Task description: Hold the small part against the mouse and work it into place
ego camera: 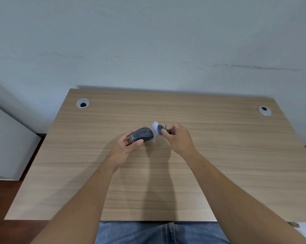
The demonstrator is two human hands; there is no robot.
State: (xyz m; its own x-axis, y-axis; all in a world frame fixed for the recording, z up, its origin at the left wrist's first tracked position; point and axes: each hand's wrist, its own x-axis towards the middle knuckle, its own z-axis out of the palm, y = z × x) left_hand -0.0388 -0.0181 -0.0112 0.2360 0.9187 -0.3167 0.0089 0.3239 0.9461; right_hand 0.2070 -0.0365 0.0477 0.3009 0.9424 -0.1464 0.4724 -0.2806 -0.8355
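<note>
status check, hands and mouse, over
Left hand grips dark mouse above desk. Right hand pinches small dark brush, its white tip beside the mouse's front. Nothing between them.

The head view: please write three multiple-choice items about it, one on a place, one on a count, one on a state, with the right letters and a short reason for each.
1. Where is the computer mouse?
A. in the left hand's grip
B. flat on the desk
C. on the floor

2. How many round cable holes show in the wooden desk?
A. one
B. two
C. four

3. What is the right hand doing?
A. lying flat and open
B. hanging below the desk
C. pinching a small dark tool with a white tip

Answers:
1 A: the left hand curls around the mouse above the desk.
2 B: one hole far left, another far right.
3 C: its fingers close on the small tool.
</note>
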